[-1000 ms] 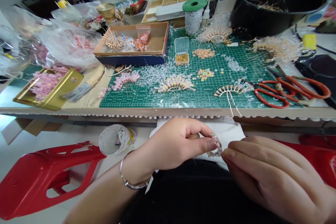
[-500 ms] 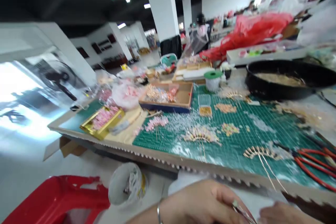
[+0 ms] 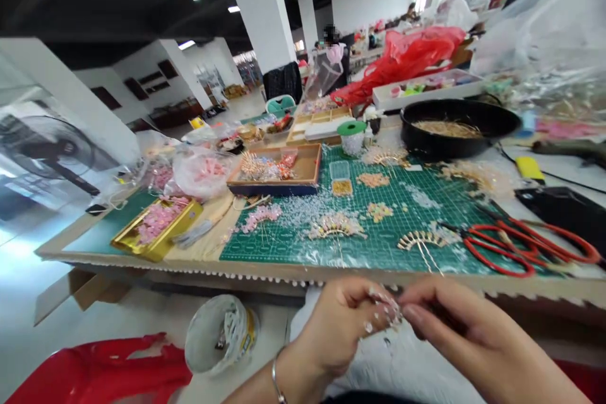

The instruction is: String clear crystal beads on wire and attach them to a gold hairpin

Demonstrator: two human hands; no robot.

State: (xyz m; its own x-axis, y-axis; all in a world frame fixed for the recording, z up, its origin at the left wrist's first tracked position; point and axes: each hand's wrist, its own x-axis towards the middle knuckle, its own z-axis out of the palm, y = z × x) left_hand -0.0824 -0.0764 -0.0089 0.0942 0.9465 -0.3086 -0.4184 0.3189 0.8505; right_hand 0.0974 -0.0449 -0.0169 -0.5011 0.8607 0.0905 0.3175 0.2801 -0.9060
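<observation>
My left hand (image 3: 336, 322), with a silver bangle at its wrist, is closed around a small beaded hair ornament (image 3: 389, 312) with clear beads. The thumb and forefinger of my right hand (image 3: 466, 322) pinch at its right end; the exact part between them is too small to make out. Both hands are over my lap, just short of the table edge. Beyond them, on the green cutting mat (image 3: 293, 249), lie a bare gold hairpin (image 3: 421, 240), a hairpin with pale beads (image 3: 335, 226) and one with pink flowers (image 3: 260, 218).
Two red-handled pliers (image 3: 497, 259) lie at the mat's right, near a black pan (image 3: 454, 132). Further left stand a shallow box (image 3: 274, 188) of ornaments and a gold box (image 3: 156, 252) of pink pieces. A white bucket (image 3: 218, 341) and a red stool (image 3: 104, 366) are on the floor.
My hands have come up into fuller view, bringing the beaded ornament into sight between them. The view has swung to the right, showing more of the pliers and the table's right side.
</observation>
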